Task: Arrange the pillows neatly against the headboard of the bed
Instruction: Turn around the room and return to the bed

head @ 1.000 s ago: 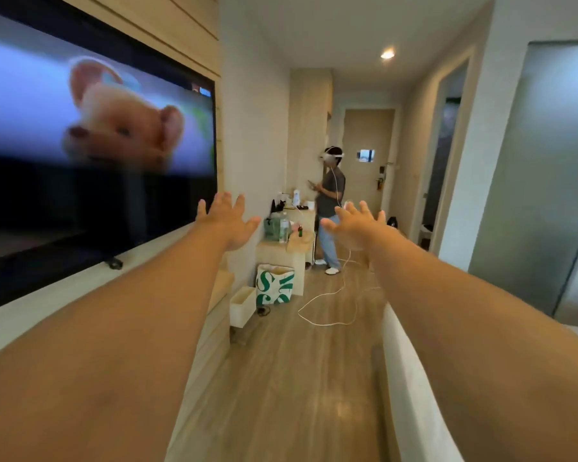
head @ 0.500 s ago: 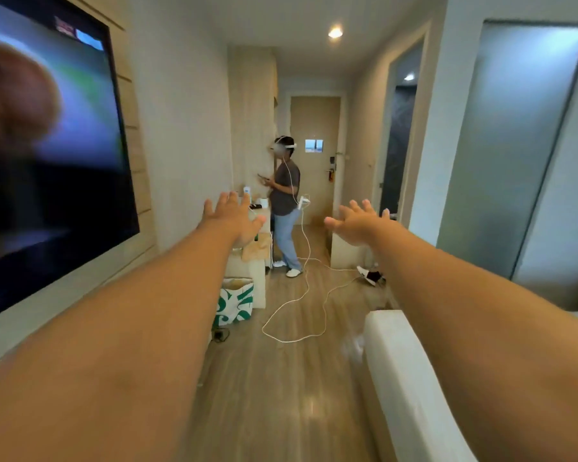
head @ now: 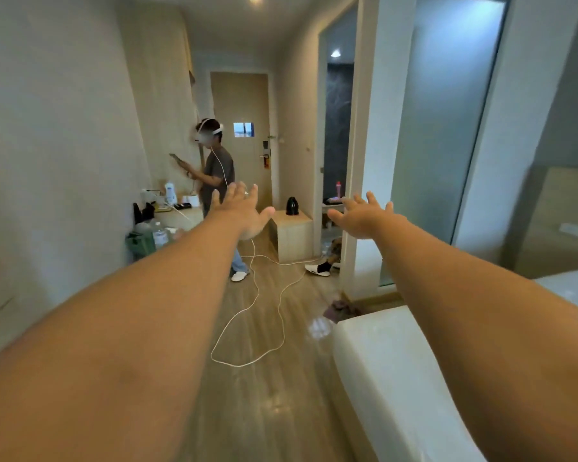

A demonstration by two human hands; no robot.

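1. Out in front of the camera, the left hand [head: 239, 213] and the right hand [head: 364, 213] reach forward at arm's length, each grip spread apart and holding nothing.
2. The white bed [head: 391, 371] lies at lower right, its corner under the right forearm; no pillows show here.
3. A wooden headboard [head: 561, 225] stands at the far right edge, blurred.
4. A white cable [head: 257, 315] loops across the wood floor [head: 264, 411].
5. A person wearing a headset [head: 216, 181] stands by the door [head: 244, 141].
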